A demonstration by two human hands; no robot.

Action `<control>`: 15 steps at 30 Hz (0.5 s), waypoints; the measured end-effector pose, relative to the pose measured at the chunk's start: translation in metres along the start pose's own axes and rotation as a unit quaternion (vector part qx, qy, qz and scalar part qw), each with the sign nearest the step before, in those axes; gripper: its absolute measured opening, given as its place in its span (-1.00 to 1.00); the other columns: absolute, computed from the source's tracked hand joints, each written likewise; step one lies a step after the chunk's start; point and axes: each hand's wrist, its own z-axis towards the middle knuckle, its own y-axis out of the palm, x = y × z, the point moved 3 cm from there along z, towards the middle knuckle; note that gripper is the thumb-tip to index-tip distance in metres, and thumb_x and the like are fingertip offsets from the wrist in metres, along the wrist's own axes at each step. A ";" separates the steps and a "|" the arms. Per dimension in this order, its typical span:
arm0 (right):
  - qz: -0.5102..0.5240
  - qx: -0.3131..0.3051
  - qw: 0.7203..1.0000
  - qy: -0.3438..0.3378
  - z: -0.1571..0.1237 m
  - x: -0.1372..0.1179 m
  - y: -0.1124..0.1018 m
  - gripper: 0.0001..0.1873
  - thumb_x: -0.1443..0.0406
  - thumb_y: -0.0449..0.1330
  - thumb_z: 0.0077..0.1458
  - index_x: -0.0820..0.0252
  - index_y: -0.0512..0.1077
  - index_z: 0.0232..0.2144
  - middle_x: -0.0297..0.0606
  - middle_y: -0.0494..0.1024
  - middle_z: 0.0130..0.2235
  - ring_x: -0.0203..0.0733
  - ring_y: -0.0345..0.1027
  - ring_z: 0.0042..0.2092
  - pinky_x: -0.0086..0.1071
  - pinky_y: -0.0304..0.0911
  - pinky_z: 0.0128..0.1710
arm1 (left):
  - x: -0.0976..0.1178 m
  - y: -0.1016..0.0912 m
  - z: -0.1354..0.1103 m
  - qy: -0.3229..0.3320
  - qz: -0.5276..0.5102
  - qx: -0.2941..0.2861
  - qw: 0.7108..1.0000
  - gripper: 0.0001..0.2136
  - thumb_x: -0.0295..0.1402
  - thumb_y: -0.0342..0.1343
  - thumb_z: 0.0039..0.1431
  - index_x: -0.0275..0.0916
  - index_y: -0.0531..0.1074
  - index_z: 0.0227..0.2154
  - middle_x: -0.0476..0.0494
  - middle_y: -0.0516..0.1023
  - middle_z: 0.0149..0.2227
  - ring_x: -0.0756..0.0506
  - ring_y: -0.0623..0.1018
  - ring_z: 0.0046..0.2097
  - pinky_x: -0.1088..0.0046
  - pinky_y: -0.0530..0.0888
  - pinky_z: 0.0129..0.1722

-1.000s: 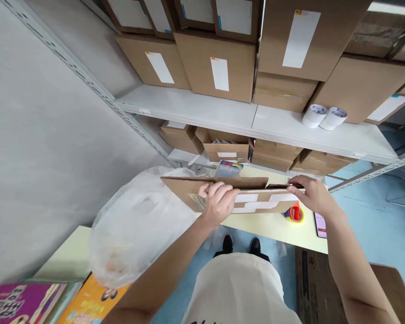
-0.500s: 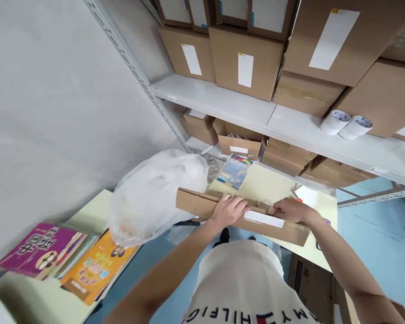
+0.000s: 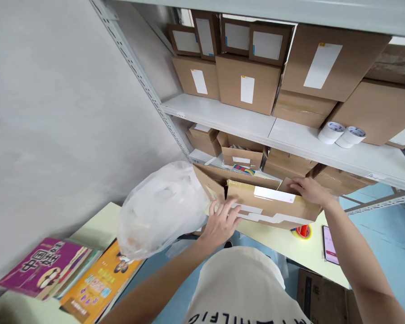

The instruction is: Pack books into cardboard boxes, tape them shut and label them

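Note:
A brown cardboard box with a white label is held up over the pale yellow table, its flaps partly spread. My left hand presses against the box's lower left side with the fingers stretched out. My right hand grips the box's upper right edge, fingers curled over it. A full translucent plastic bag sits just left of the box, touching it.
An orange tape dispenser and a phone lie on the table under the box. Books, purple and orange, lie at lower left. A white metal shelf behind carries stacked cartons and two tape rolls.
The box was flat and low half a second ago; it is raised and opened into shape now. My left hand moved from its top edge to its lower left side.

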 end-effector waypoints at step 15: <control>0.165 -0.033 0.986 -0.012 0.001 -0.013 -0.014 -0.52 -0.08 -0.02 0.13 0.13 0.39 -0.52 -0.30 0.46 -0.45 -0.18 0.29 -0.37 -0.34 0.18 -0.35 | -0.088 -0.005 0.043 -0.050 -0.038 0.037 0.997 -0.76 -0.16 0.14 -0.01 -0.21 0.42 -0.35 -0.31 0.51 -0.22 -0.32 0.45 -0.06 0.01 0.29 0.04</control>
